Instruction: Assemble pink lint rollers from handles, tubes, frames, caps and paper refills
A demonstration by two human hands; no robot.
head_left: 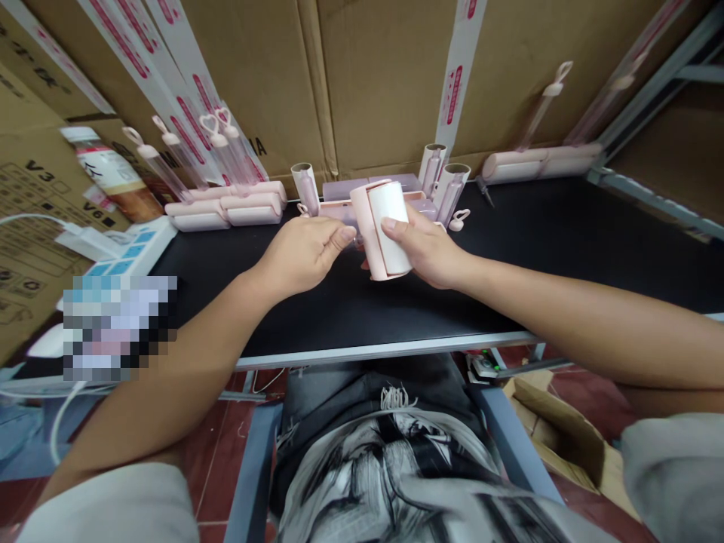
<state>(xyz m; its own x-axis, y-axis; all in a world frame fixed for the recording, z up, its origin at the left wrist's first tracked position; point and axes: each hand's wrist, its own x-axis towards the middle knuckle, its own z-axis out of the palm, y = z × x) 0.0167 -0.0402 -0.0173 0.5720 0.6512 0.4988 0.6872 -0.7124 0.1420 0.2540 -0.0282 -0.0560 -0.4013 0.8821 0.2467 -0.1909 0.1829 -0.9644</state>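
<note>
My right hand [427, 245] is wrapped round a pink and white cylindrical case [380, 230], its thumb lying on the white face. The case is held upright and slightly tilted above the black tabletop [333, 317]. Just left of it, my left hand [308, 253] is closed, thumb against the fingers; what it pinches, if anything, is too small to make out. Behind the hands lie purple cases [345, 188]. An open tube [305, 185] stands behind my left hand, and two more tubes [451, 188] stand behind my right hand.
Pink cases with upright clear sticks [226, 207] line the back left, and more pink cases [514, 166] the back right. A bottle [116, 173], a power strip [133, 256] and a pixelated object [113, 324] are at left. A small screwdriver-like tool [485, 192] lies at right. Cardboard [378, 83] rises behind.
</note>
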